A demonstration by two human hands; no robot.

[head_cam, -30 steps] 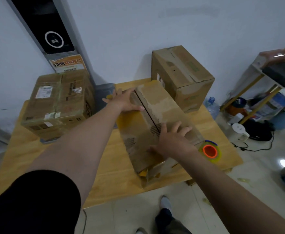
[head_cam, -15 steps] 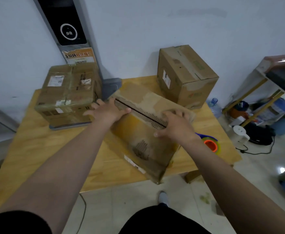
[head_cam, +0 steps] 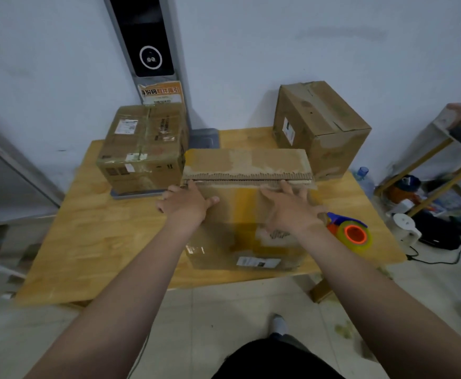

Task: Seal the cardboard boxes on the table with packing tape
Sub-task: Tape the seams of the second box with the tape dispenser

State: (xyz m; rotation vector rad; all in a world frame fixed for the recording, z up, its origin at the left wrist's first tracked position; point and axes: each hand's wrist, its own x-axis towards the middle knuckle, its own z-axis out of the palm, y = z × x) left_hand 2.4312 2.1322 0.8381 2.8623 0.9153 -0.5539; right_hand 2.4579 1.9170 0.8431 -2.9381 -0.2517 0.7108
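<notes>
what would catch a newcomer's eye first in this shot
The left hand and right hand press flat on the unsealed middle box at the front of the table. The tape roll with its bright orange core lies just right of it; a left box and right box stand behind.

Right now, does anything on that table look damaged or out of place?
Yes. The middle box, under the left hand and right hand, has its top paper torn away along the flap seam, baring ragged corrugation. The back-right box sits skewed to the table edge, with peeled patches too.
</notes>
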